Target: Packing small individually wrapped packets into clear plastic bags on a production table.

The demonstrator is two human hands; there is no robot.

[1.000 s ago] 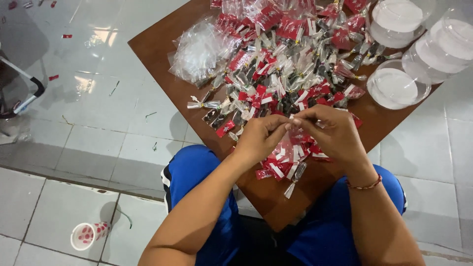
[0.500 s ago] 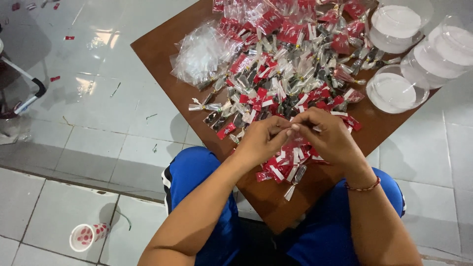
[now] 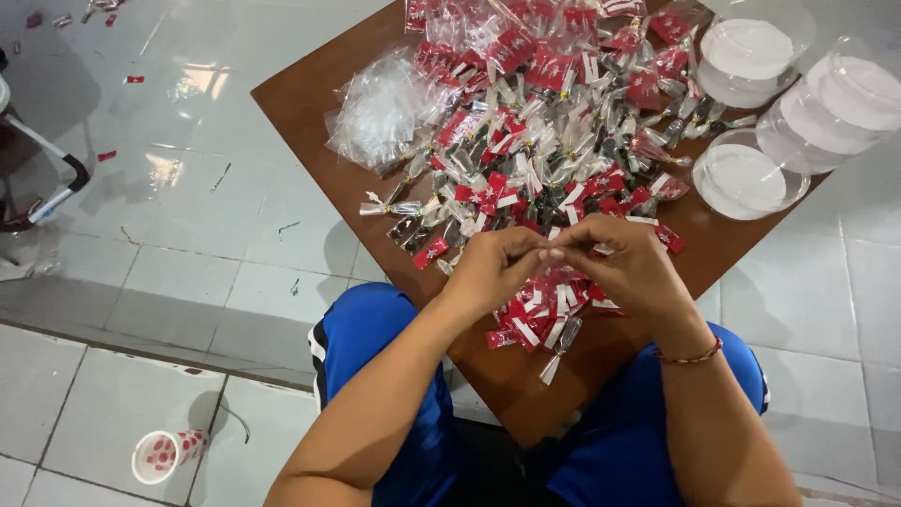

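Looking down past our own arms, we saw both hands meeting over the near edge of the brown table [image 3: 310, 122]. The left hand [image 3: 493, 268] and the right hand [image 3: 633, 268] had their fingertips pressed together on one small packet [image 3: 554, 252], pinched between thumbs and forefingers; so little of it showed between the fingers that we could not tell its exact shape, though it seemed to be one of the little clear wrapped pieces. A red thread bracelet [image 3: 690, 356] sat on the right wrist.

Just under the hands lay a small bunch of red and white packets [image 3: 535, 319], touching one another, with one clear twisted wrapper [image 3: 560, 345] trailing toward the table's near corner. Beyond the hands a much bigger heap of packets [image 3: 554, 122] covered most of the tabletop, and our hands hid its nearest part. A crumpled clear plastic bag [image 3: 380, 108] rested at the heap's left edge. On the right side stood three clear round tubs with white lids, the near tub [image 3: 746, 178] on the table's edge, the far tub [image 3: 751, 52] behind it, and the right tub [image 3: 845, 99] beside them, all close together.

Our blue shorts [image 3: 375, 329] framed the table's corner. On the white tiled floor [image 3: 141, 282] to the left lay a spotted paper cup [image 3: 167, 454] on its side, well apart from the table.
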